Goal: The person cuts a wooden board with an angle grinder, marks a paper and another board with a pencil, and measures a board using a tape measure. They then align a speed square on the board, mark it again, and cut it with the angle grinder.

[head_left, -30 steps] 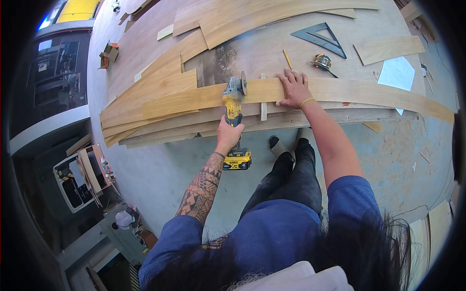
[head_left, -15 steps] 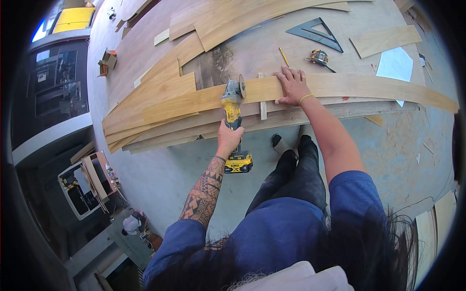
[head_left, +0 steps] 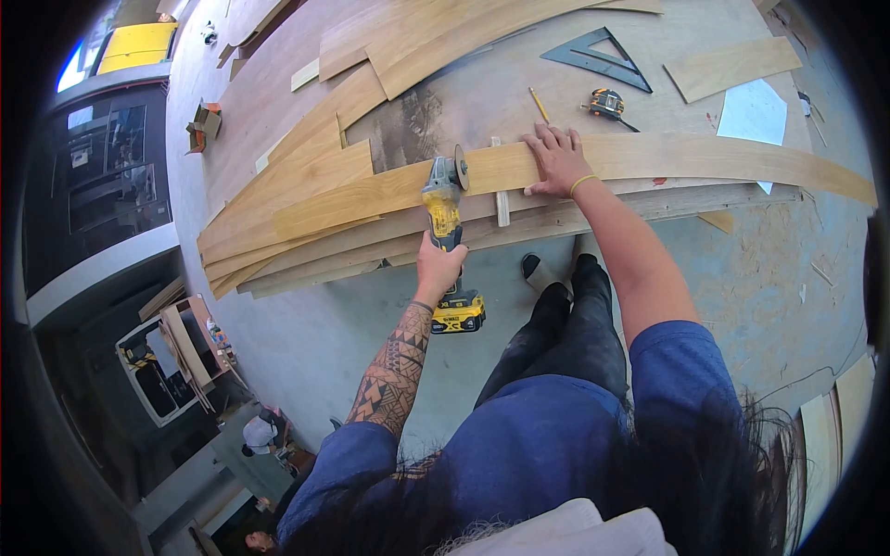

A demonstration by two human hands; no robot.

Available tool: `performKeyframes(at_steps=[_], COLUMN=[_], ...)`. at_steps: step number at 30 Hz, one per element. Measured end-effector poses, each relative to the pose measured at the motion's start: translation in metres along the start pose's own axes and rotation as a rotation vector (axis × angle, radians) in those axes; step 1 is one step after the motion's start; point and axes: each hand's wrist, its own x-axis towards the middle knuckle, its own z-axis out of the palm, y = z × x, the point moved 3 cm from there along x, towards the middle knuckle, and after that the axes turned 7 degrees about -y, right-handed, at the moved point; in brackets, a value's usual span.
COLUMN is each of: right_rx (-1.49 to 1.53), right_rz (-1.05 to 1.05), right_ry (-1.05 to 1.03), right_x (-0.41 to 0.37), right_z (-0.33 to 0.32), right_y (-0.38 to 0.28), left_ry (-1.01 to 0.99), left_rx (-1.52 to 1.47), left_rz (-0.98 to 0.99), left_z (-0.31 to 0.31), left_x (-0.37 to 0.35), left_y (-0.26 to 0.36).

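Note:
My left hand (head_left: 439, 269) is wrapped round the body of a yellow and black cordless angle grinder (head_left: 442, 206), its battery pack hanging below. The grinder's disc (head_left: 461, 168) stands on edge over a long curved wooden plank (head_left: 686, 153), overlapping it in this view. Flat on that plank lies my right hand (head_left: 558, 165), fingers spread toward the far edge and the thumb out to the left. A short wood strip (head_left: 502, 209) sticks out crosswise from under the plank, between the disc and my right hand.
Beyond the plank lie a pencil (head_left: 539, 105), a tape measure (head_left: 607, 105), a dark triangular square (head_left: 601, 61) and a white sheet (head_left: 753, 116). Thin wooden boards (head_left: 324, 171) are stacked at the left. Another person (head_left: 263, 432) is at lower left.
The view has shifted slightly. The grinder and both hands keep nearly the same places over the plank. A second person's head now shows at the lower left edge.

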Motion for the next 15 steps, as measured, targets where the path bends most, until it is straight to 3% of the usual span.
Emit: performKeyframes(at_steps=[15], right_rx=[-0.002], right_rz=[0.0], right_ry=[-0.004], right_x=[0.0022], right_z=[0.0021], right_y=[0.0006], left_ry=[-0.006], left_rx=[-0.032], left_rz=[-0.015], left_z=[0.0021], left_x=[-0.0085], left_y=[0.0019])
